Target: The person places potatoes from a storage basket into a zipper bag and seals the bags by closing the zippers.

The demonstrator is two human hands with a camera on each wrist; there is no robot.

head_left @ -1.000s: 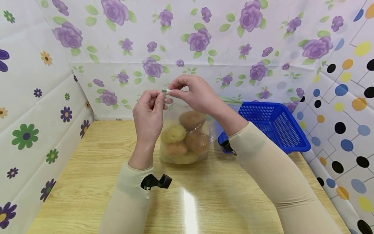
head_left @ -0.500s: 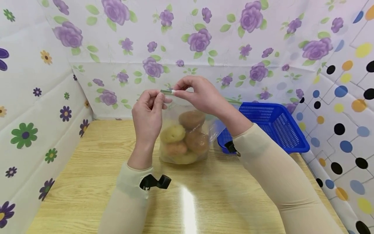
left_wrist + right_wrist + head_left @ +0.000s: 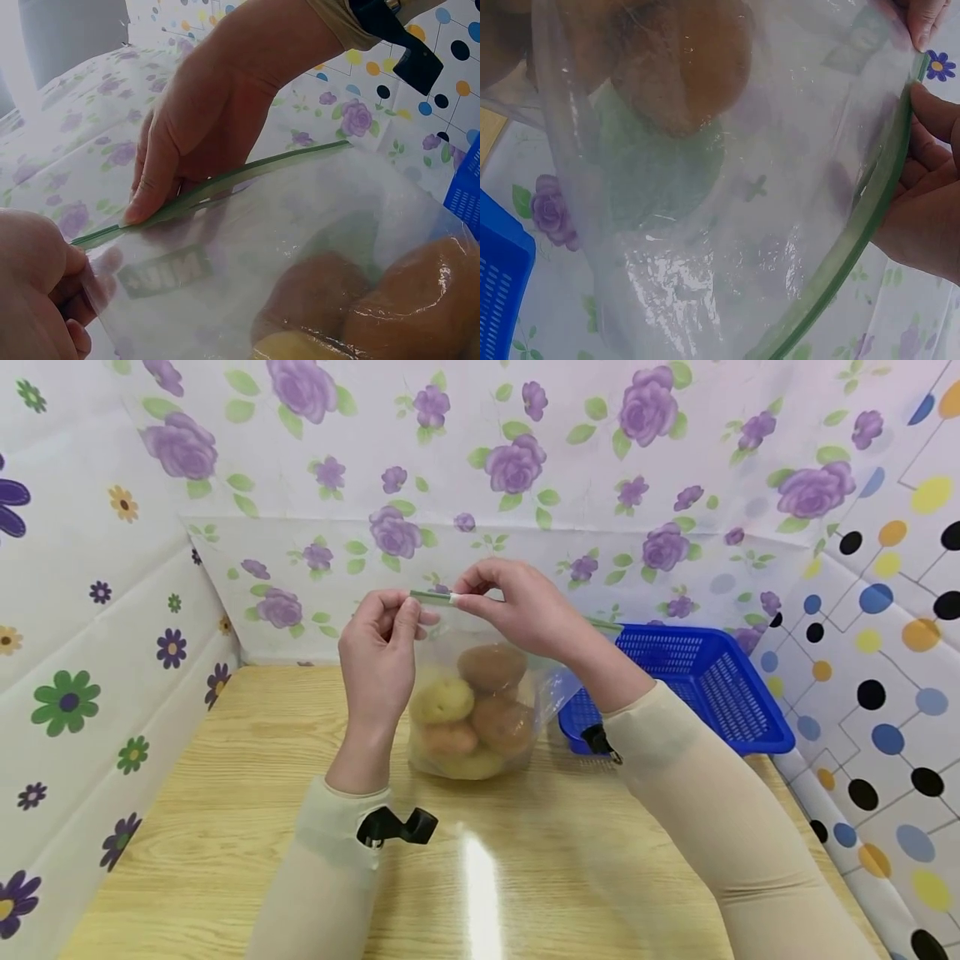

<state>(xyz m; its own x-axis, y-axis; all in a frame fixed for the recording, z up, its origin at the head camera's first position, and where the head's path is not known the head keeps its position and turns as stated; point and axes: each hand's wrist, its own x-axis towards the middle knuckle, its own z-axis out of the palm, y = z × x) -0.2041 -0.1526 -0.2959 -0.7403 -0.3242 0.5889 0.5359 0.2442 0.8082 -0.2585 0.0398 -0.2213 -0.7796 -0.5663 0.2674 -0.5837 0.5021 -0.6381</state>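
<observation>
A clear zip bag [image 3: 442, 643] stands upright on the table, holding several potatoes [image 3: 491, 668], some yellow and some brown. Along its top runs a green zip strip [image 3: 255, 171]. My left hand [image 3: 377, 652] pinches the bag's top left corner between thumb and forefinger. A short way to the right along the strip, my right hand [image 3: 528, 610] pinches a small white slider [image 3: 453, 598] on the zip. Seen from the right wrist, the zip's far right stretch [image 3: 840, 262] bows outward, and a gap shows beside it near the right hand.
Behind the right forearm, a blue plastic basket [image 3: 738, 693] sits on the wooden table [image 3: 247, 810], close to the bag's right side. Patterned cloth walls [image 3: 300, 527] enclose the back and both sides. Each sleeve carries a black wrist mount [image 3: 401, 827].
My right hand has slid rightward along the zip with the white slider, leaving more green strip showing between the hands. The left hand has stayed at the corner.
</observation>
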